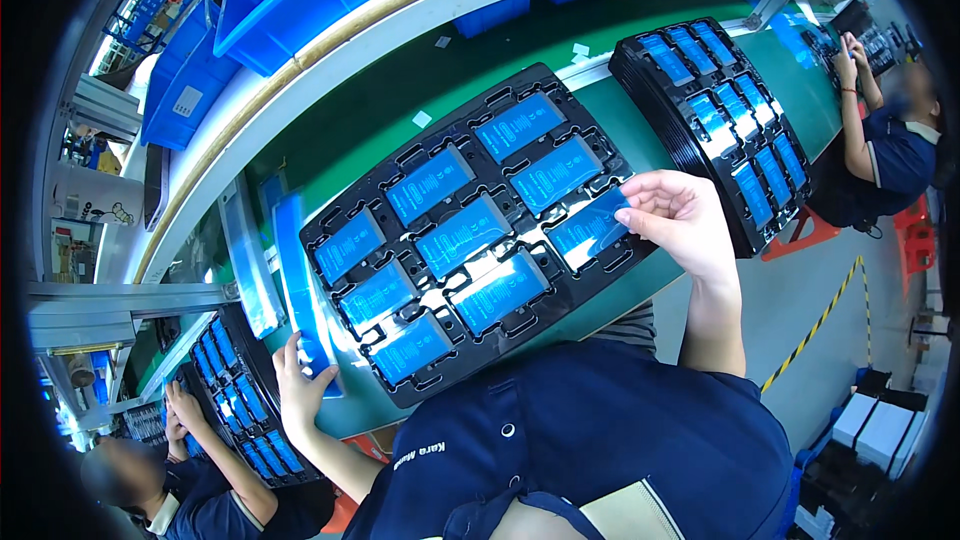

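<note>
A black plastic tray (545,325) lies tilted across the green bench in front of me, with several flat blue battery packs (432,185) in its pockets. At its right end, my right hand (675,215) has thumb and forefinger pinched on the corner of a blue battery pack (585,230). Whether the fingers grip the pack itself or only a thin film on it is too fine to tell. My left hand (302,385) is off the tray's lower left corner with thumb and fingers apart, holding nothing. It is close to glossy blue film strips (290,250).
A stack of filled black trays (640,90) stands right of mine, another filled tray (240,395) at lower left. Blue bins (295,10) sit on the raised shelf beyond. Co-workers (890,140) work on both sides. Small white pieces (422,120) lie on the green surface.
</note>
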Motion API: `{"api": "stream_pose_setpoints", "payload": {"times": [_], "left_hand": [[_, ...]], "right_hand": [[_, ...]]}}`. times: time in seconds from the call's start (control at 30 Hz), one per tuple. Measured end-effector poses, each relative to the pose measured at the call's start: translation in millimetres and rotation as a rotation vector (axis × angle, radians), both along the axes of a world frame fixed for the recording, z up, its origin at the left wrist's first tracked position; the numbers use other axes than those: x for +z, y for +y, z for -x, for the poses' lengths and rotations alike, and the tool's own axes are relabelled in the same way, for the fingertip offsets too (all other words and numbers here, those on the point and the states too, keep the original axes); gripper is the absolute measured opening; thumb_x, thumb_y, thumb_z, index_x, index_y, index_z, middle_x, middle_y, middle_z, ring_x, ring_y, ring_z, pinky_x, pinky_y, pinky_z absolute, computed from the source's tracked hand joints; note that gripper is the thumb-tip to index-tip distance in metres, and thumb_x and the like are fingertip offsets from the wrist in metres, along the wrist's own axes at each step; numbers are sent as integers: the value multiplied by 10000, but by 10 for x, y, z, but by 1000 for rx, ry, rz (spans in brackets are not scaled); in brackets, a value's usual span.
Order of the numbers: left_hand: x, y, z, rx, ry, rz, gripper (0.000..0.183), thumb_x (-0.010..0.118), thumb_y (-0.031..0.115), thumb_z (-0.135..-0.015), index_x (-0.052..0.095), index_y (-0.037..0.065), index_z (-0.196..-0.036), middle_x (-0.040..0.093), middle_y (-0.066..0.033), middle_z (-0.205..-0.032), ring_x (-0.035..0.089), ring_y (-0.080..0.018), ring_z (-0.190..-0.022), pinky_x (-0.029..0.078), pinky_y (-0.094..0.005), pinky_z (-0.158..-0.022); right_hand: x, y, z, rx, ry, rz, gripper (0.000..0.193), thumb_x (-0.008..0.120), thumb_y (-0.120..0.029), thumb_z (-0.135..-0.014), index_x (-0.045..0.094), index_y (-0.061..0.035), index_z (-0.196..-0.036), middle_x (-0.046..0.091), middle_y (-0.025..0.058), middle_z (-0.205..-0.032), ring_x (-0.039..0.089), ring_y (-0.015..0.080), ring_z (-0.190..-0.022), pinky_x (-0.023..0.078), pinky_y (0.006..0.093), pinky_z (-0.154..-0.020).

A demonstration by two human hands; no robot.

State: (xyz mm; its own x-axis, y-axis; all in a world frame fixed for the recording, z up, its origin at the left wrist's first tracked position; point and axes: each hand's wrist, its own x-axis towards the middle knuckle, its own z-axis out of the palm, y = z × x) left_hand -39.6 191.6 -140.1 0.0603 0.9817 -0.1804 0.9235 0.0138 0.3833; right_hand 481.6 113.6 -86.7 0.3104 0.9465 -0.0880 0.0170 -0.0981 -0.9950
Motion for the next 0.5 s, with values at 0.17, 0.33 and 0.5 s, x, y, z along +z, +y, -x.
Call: {"api": "stream_pose_setpoints", "payload": {"times": [0.17,0.33,0.5], "left_hand": [[-26,-29,45,8,-3,3,848,841,63,-634,463,136,-1389,454,-149,-1254,587,-284,-988,538,-378,-817],[-24,-18,16,21,-6,15,850,837,61,-634,460,130,-1393,456,-151,-1263,588,-287,-993,537,-379,-831],[-10,-15,12,20,14,17,854,835,60,-634,456,126,-1397,453,-155,-1279,585,-300,-1038,534,-381,-844]], "right_hand": [[-8,1,20,2,3,-7,213,759,17,-779,696,5,-982,666,4,-807,582,17,-684,474,157,-636],[-26,-12,28,-2,-24,-22,207,759,11,-782,700,3,-980,658,-3,-799,566,8,-676,461,153,-624],[-62,-18,22,-5,-63,-39,205,756,10,-778,708,4,-976,647,-10,-784,551,3,-667,446,149,-614]]}}
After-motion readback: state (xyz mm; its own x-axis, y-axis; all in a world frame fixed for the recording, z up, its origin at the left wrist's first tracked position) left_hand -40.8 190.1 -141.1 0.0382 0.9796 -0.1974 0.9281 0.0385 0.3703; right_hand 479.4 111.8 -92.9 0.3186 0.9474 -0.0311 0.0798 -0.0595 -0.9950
